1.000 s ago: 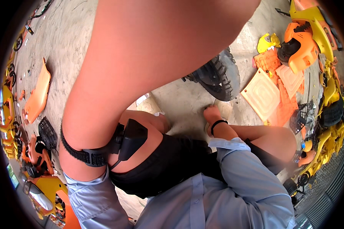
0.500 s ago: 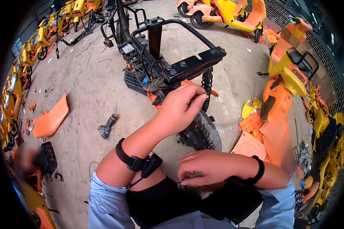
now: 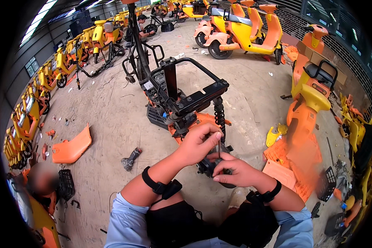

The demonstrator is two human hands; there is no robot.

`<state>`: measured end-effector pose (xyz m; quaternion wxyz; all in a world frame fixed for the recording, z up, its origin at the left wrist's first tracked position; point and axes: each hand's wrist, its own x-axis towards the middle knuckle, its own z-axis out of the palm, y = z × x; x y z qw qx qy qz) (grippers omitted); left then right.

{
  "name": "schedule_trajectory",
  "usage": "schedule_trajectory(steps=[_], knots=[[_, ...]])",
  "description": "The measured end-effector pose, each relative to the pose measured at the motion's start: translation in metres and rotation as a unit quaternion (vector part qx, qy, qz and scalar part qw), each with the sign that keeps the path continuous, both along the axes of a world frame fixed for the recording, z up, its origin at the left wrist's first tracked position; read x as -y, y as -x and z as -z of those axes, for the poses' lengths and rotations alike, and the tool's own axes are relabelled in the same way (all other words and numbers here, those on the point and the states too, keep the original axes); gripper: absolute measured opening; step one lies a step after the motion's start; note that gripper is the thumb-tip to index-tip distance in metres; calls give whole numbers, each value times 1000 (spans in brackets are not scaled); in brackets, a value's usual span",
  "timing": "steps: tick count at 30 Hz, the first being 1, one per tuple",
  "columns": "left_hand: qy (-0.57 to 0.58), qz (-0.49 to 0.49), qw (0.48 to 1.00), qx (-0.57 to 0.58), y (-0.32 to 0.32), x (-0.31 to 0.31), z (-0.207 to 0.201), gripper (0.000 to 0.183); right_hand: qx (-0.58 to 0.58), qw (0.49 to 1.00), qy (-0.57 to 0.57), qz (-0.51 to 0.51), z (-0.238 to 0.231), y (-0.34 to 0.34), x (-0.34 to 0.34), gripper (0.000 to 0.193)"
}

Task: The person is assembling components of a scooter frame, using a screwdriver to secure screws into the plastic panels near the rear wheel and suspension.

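My left hand (image 3: 200, 144) is closed in a pinch at the top of a thin dark rod (image 3: 219, 149), which stands nearly upright. Lower and to the right, my right hand (image 3: 235, 171) has curled fingers around the rod's lower end; what they hold is hidden. Both hands are over the rear wheel (image 3: 206, 166) of a stripped scooter frame (image 3: 194, 103). Just beyond them stands a black coil-spring shock absorber (image 3: 219, 115), with an orange panel (image 3: 204, 120) beside it.
A cordless power tool (image 3: 131, 159) and an orange body panel (image 3: 73, 145) lie on the floor to the left. Orange and yellow scooter parts (image 3: 293, 161) are heaped at right. Rows of yellow scooters (image 3: 62, 68) line the left side; other people (image 3: 142, 29) sit far back.
My right hand has risen from near my lap to below my left hand. The thin rod now shows between them. The view has tilted up, showing more of the far workshop.
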<state>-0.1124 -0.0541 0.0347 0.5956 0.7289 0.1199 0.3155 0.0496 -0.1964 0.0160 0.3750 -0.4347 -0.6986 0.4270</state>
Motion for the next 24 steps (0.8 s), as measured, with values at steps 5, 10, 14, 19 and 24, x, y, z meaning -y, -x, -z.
schedule_trajectory(steps=[5, 10, 14, 19, 24], knots=[[132, 1, 991, -16, -16, 1, 6, 19, -83, 987, 111, 86, 4, -5, 6, 11], [349, -37, 934, 67, -33, -12, 6, 15, 1, 990, -59, 130, 16, -34, 12, 10], [438, 57, 894, -72, -32, -20, 12, 19, -32, 970, -52, 234, 15, -47, 20, 11], [444, 158, 848, -244, -43, 8, 25, 25, -97, 953, 21, 285, 6, -47, 23, 11], [434, 194, 841, -259, -55, 29, 37, 18, -10, 966, -68, 250, 13, -46, 18, 13]])
